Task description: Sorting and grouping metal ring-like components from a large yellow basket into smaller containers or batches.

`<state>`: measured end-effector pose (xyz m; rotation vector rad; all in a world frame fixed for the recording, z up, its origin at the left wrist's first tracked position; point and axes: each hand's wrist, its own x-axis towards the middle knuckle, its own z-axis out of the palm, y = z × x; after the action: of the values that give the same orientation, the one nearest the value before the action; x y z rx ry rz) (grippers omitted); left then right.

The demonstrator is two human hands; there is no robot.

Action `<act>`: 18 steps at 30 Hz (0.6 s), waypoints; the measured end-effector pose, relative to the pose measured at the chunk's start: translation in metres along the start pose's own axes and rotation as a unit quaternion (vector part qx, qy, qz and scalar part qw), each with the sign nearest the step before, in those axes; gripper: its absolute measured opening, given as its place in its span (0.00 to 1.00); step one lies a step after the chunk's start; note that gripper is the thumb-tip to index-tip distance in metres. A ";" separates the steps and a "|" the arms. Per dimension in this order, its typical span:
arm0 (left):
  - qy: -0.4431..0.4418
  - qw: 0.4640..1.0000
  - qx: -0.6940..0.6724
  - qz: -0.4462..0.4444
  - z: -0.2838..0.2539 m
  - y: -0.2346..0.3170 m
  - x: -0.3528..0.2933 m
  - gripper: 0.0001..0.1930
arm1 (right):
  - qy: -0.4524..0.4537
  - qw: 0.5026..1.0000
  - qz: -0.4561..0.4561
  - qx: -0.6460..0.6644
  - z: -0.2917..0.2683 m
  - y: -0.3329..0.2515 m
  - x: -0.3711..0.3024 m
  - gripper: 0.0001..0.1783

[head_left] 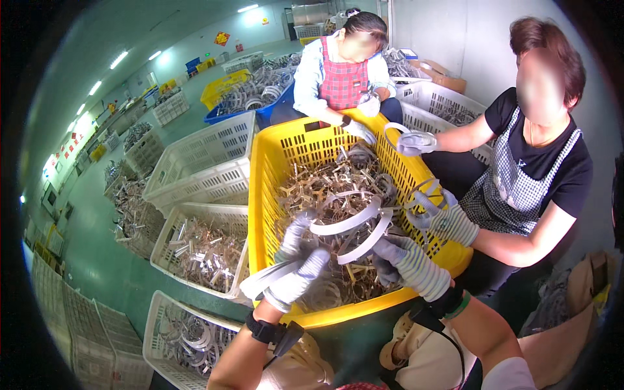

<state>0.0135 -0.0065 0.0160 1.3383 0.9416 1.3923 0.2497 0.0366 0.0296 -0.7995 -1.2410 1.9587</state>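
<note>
My left hand (296,266), in a grey knit glove, grips one end of a curved white plastic band (344,224) that arcs over the yellow crate (266,195). My right hand (406,260), also gloved, holds the other end of a second curved band (367,244) just beside it. Both hands hover over a tangled heap of metal clips and bands (338,182) that fills the crate. Black straps circle both my wrists.
A person in a checked apron on the right holds a ring (396,136) over the crate rim with gloved hands. Another person in a red plaid apron sits at the far side. White crates (208,156) with metal parts stand to the left.
</note>
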 end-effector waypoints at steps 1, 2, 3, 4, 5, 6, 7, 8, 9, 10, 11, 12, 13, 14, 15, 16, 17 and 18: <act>0.001 1.000 0.001 0.000 -0.001 -0.001 -0.001 0.31 | -0.020 1.000 0.012 0.017 0.001 -0.002 -0.002 0.19; -0.004 0.999 -0.020 0.032 -0.001 0.001 0.000 0.31 | -0.040 0.998 0.024 0.035 0.002 -0.003 -0.003 0.19; -0.012 0.997 -0.045 0.062 0.000 0.001 0.003 0.31 | -0.037 0.998 0.025 0.035 0.001 -0.002 -0.004 0.19; 0.006 0.992 -0.063 0.113 0.007 0.000 0.006 0.29 | -0.048 0.997 0.038 0.044 0.001 -0.001 -0.005 0.19; 0.006 0.992 -0.064 0.111 0.008 -0.001 0.005 0.29 | -0.060 0.996 0.050 0.054 0.001 0.000 -0.005 0.19; 0.029 0.993 -0.035 0.113 0.009 -0.001 0.002 0.26 | -0.060 0.995 0.050 0.054 0.004 -0.002 -0.008 0.19; 0.052 0.992 -0.006 0.116 0.010 0.000 0.000 0.24 | -0.070 0.993 0.059 0.080 0.007 -0.004 -0.012 0.19; 0.074 0.991 -0.023 0.106 0.017 0.002 -0.003 0.17 | -0.079 0.989 0.068 0.107 0.010 -0.005 -0.013 0.19; 0.073 0.991 -0.024 0.106 0.018 0.003 -0.004 0.17 | -0.078 0.989 0.067 0.107 0.013 -0.004 -0.014 0.19; 0.077 0.993 0.020 0.088 0.019 0.003 -0.006 0.15 | -0.061 0.992 0.063 0.088 0.017 -0.002 -0.014 0.20; 0.081 0.992 0.063 0.070 0.020 0.005 -0.007 0.12 | -0.044 0.995 0.058 0.069 0.018 -0.001 -0.015 0.20; 0.091 0.988 0.085 0.090 0.024 0.008 -0.008 0.11 | -0.042 0.995 0.058 0.070 0.017 -0.001 -0.015 0.20; 0.092 0.988 0.085 0.090 0.027 0.013 -0.009 0.11 | -0.058 0.991 0.062 0.101 0.016 -0.003 -0.014 0.20; 0.086 0.974 0.171 0.122 0.029 0.018 -0.011 0.11 | -0.073 0.986 0.065 0.132 0.014 -0.005 -0.013 0.19; 0.080 0.951 0.255 0.152 0.032 0.019 -0.011 0.12 | -0.088 0.980 0.068 0.162 0.013 -0.006 -0.012 0.19; 0.068 0.950 0.217 0.215 0.033 0.015 -0.011 0.12 | -0.088 0.980 0.069 0.162 0.012 -0.007 -0.012 0.19; 0.068 0.950 0.217 0.214 0.031 0.012 -0.010 0.12 | -0.102 0.979 0.067 0.162 0.011 -0.006 -0.012 0.18; 0.080 0.962 0.195 0.173 0.028 0.008 -0.008 0.13 | -0.116 0.978 0.064 0.161 0.010 -0.006 -0.012 0.16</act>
<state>0.0395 -0.0189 0.0244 1.7700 1.1760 1.6560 0.2501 0.0243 0.0403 -0.5078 -0.9793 2.3354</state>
